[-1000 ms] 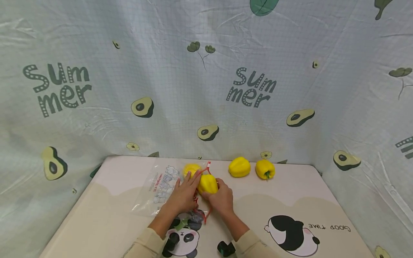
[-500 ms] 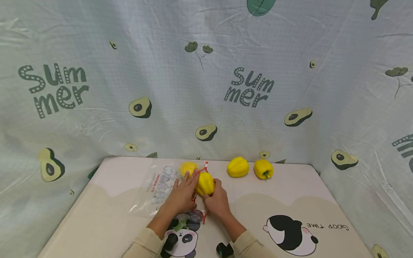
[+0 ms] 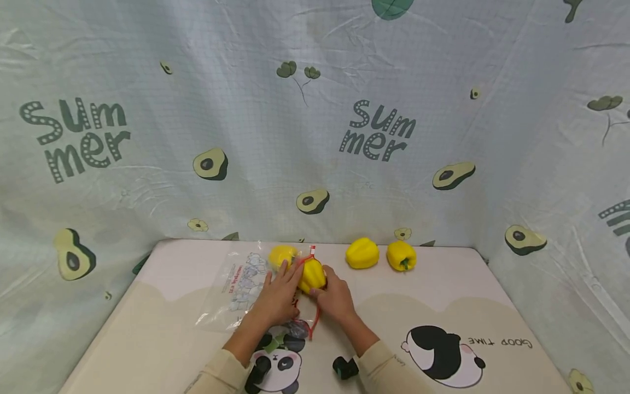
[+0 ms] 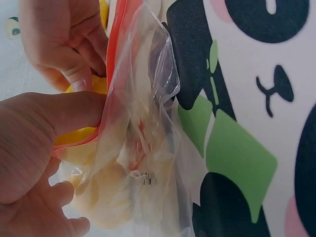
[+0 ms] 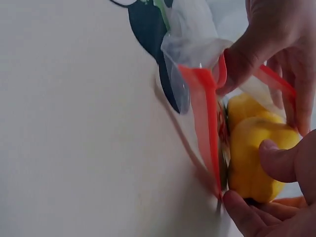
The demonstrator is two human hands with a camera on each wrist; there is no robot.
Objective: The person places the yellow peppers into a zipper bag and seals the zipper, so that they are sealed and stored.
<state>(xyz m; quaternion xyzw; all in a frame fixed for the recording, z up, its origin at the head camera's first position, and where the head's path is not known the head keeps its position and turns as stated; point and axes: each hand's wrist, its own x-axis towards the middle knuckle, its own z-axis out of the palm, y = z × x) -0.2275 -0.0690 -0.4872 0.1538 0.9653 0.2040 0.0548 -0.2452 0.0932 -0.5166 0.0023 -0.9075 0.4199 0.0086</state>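
Observation:
A clear plastic zip bag (image 3: 219, 303) with a red-edged mouth and printed figures lies on the table, its mouth facing right. My left hand (image 3: 278, 298) holds the bag at its mouth; in the right wrist view its thumb is at one red edge and its fingers are at the other. One yellow bell pepper (image 3: 282, 255) is inside the bag, behind the left fingers. My right hand (image 3: 337, 298) grips a second yellow bell pepper (image 5: 252, 158), with thumb and fingers around it, between the red edges of the mouth. The far side of this pepper is hidden.
Two more yellow bell peppers, one on its side (image 3: 362, 253) and one with its green stem showing (image 3: 401, 256), lie at the table's back right. A printed curtain (image 3: 261, 137) hangs behind the table (image 3: 443, 306). A small black object (image 3: 344, 368) is by the right sleeve.
The pepper in my right hand has shifted slightly left and further into the bag's mouth. The pepper inside has moved a little left. My left hand stays at the mouth.

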